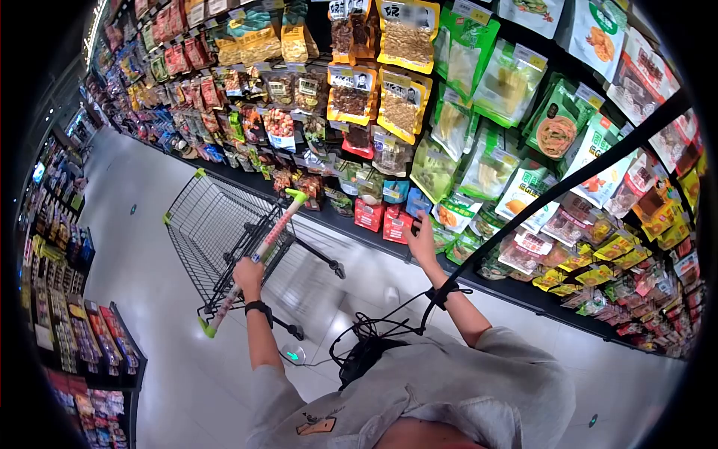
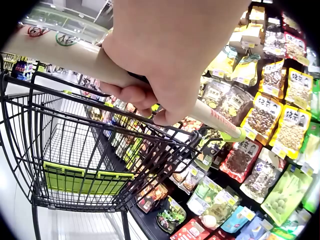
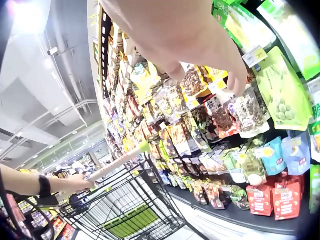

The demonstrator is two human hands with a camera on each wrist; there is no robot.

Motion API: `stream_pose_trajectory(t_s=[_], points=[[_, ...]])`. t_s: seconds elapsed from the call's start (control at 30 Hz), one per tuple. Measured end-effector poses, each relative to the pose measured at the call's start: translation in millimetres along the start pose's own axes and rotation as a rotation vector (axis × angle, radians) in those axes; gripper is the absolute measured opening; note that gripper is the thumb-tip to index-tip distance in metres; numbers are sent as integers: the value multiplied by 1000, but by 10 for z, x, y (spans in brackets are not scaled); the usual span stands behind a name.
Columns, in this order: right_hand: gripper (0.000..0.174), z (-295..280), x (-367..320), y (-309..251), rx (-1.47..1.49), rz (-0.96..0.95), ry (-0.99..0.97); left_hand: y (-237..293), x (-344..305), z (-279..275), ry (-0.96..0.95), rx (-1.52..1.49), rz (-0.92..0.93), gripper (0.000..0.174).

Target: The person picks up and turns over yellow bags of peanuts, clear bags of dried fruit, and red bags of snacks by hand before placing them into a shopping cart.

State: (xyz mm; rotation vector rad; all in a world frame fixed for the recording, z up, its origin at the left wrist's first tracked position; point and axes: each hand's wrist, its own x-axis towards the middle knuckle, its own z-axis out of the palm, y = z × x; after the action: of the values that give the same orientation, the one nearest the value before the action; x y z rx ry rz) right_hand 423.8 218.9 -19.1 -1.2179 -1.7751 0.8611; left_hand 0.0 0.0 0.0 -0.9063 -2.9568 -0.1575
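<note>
My left hand (image 1: 248, 275) grips the pale handle (image 1: 271, 236) of a black wire shopping cart (image 1: 206, 224). In the left wrist view the fingers (image 2: 132, 94) wrap round that bar, and the basket shows a green panel (image 2: 85, 180). The right hand (image 1: 420, 238) is held out in front of the shelf with its fingers loosely bent and nothing in them. From above it overlaps the lowest row, close to a blue packet (image 1: 418, 202) and a red packet (image 1: 396, 224). In the right wrist view its fingertips (image 3: 236, 82) show in front of hanging snack bags (image 3: 246, 115).
A long wall of hanging snack packets (image 1: 404, 37) runs along the front and right, with a dark bottom ledge (image 1: 359, 233). Another stocked rack (image 1: 82, 329) stands at the left. Black cables (image 1: 374, 325) hang before the person. Pale tiled floor (image 1: 142, 179) stretches along the aisle.
</note>
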Motion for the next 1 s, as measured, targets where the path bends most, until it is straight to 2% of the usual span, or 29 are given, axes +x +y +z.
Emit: stream_pose_trajectory(t_s=[0.07, 0.1, 0.17, 0.23, 0.3, 0.33, 0.37, 0.47, 0.53, 0.57, 0.63, 0.67, 0.7, 0.77, 0.8, 0.87, 0.9, 0.97, 1.0], points=[[66, -226, 112, -242, -55, -99, 184, -25, -106, 152, 91, -58, 0, 29], [68, 317, 274, -302, 124, 29, 191, -266, 289, -78, 70, 70, -16, 29], [72, 237, 915, -218, 158, 12, 260, 84, 429, -76, 52, 24, -24, 29], [85, 130, 1351, -264, 135, -37, 284, 148, 505, 120, 66, 86, -44, 27], [95, 195, 1804, -261, 115, -25, 282, 128, 618, 205, 132, 172, -5, 27], [102, 172, 2034, -364, 126, -14, 273, 160, 665, 213, 105, 160, -16, 27], [104, 192, 2280, -407, 76, -71, 349, 174, 689, 203, 73, 153, -27, 27], [105, 138, 2854, -500, 32, -76, 438, 155, 794, 276, 53, 210, -59, 27], [109, 113, 3162, -436, 56, -182, 535, 211, 812, 230, 41, 196, -66, 29], [109, 114, 3272, -364, 60, -179, 539, 213, 829, 245, 31, 177, -67, 29], [114, 124, 3497, -159, 348, -186, 368, 198, 872, 333, 108, 226, -58, 26], [116, 129, 3559, -54, 359, -181, 365, 145, 909, 397, 106, 236, -37, 26], [116, 107, 3585, -5, 446, -148, 309, 191, 910, 358, 103, 248, -13, 26], [98, 230, 3691, 238, 418, -224, 401, 231, 966, 346, 64, 276, -40, 26], [98, 221, 3730, 249, 418, -225, 404, 293, 984, 298, 69, 257, -33, 26], [76, 237, 3733, 289, 501, -98, 185, 328, 989, 272, 81, 254, -13, 26], [76, 248, 3728, 274, 496, -92, 172, 343, 1002, 266, 91, 270, 2, 26], [45, 289, 3747, 214, 629, -3, 129, 394, 1038, 214, 60, 237, -12, 25], [43, 343, 3764, 205, 620, -53, 188, 422, 1048, 195, 66, 221, -5, 25]])
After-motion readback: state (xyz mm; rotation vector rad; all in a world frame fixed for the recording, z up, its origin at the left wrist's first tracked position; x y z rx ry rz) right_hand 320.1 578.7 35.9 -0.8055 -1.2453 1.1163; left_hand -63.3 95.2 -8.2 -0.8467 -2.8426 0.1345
